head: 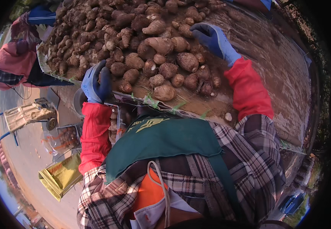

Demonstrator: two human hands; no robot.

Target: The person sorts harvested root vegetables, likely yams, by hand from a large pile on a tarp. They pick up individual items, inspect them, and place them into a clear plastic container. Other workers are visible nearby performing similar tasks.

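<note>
Brown taro corms (165, 70) lie in a large heap across a soil-covered sorting table (262, 74) before me. My left hand (95, 83), in a blue glove with a dark coated palm, is at the table's near edge, left of several loose corms. Its fingers are curled and apart from the thumb, and nothing shows between them. My right hand (212, 40), gloved the same way, is over the right side of the heap. Its fingers are bent and spread, with the tips close to a corm (186, 31); whether they touch it is unclear.
A person in a pink garment (16, 61) is at the table's left end. Beyond the near edge are a crate of corms (113, 123), a dark basket of corms (68, 136), a yellow bag (60, 176) and a hand cart (28, 113). Green fibres (151, 100) fray along the edge.
</note>
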